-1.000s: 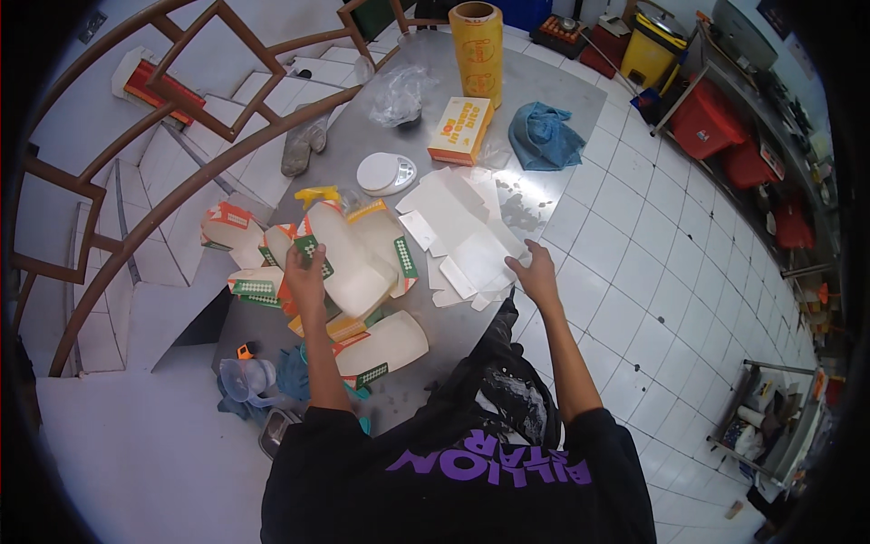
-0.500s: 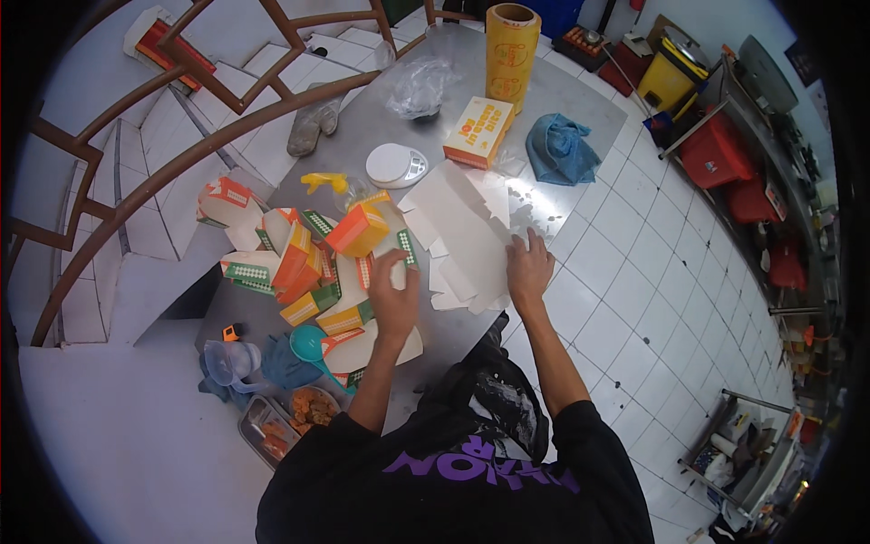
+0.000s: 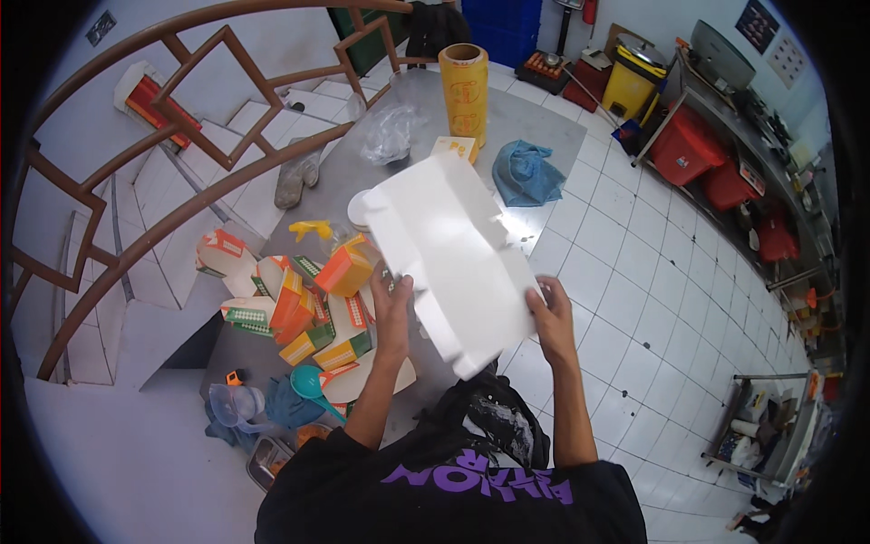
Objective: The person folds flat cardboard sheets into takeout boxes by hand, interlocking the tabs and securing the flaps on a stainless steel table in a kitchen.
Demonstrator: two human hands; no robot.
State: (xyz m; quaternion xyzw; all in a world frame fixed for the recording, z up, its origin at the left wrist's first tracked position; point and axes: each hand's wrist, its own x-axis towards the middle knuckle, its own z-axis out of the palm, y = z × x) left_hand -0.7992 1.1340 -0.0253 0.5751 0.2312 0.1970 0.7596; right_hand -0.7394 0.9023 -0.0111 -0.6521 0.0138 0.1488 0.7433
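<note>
Both hands hold 1 flat white die-cut cardboard box blank (image 3: 449, 263) up in the centre of the frame, above the grey metal tabletop (image 3: 526, 122). The left hand (image 3: 392, 308) closes its grip on the blank's lower left edge, thumb on the near face and fingers hidden behind; the right hand (image 3: 549, 313) pinches the lower right edge the same way. The sheet tilts up and away, its notched flaps pointing toward the upper left.

The blank looks thin, smooth and glossy, catching glare, so it could slip from a light pinch or buckle along a wrong line if the 2 hands press unevenly. Swung lower, its far corner might knock the pile of folded orange, green and white cartons (image 3: 313, 308) at centre left; these look light and loosely stacked, and seem easy to topple.

Further up the tabletop stand a tall yellow roll of cling film (image 3: 464, 86), a crumpled clear plastic bag (image 3: 391, 131) and a soft blue cloth (image 3: 526, 172). A teal plastic scoop (image 3: 310, 383) lies at lower left near a clear plastic jug (image 3: 236, 403). The floor is white tile (image 3: 634, 272).
</note>
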